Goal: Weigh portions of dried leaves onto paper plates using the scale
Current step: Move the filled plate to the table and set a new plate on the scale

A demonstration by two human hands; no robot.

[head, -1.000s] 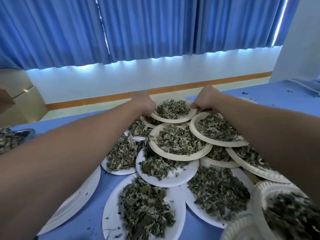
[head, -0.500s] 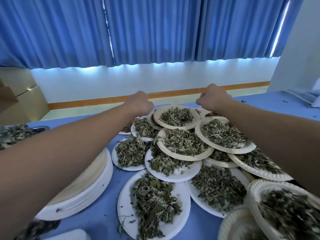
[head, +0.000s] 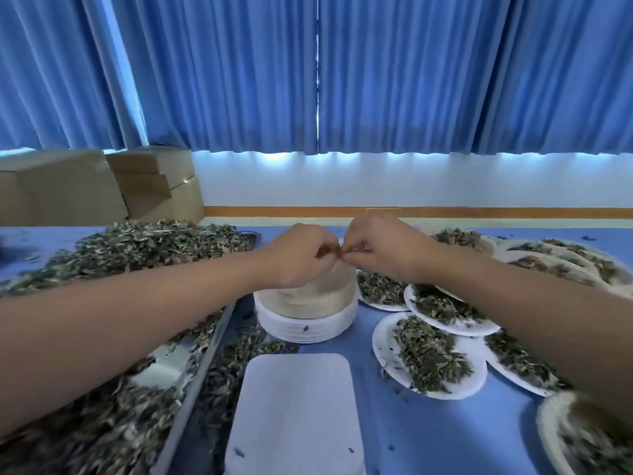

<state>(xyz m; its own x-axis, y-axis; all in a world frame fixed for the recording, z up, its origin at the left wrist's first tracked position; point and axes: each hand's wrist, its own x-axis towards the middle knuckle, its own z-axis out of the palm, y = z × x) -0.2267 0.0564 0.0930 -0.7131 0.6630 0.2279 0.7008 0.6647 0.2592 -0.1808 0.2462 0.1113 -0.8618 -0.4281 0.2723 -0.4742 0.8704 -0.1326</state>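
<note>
Stack of plates (head: 305, 303) directly beneath left grip (head: 301, 258) and right grip (head: 383, 252), both curled, pinching something too small to identify; scale (head: 294, 413) straight toward body, equally near both.

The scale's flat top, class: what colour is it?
The scale has a plain white top; the head view shows it best.

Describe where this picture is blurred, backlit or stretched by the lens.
Head view: motion blur smears the tray lower left and the plate lower right; daylight glows beneath the curtains; the wide lens enlarges the near forearms; left hand and right hand look sharper.
</note>
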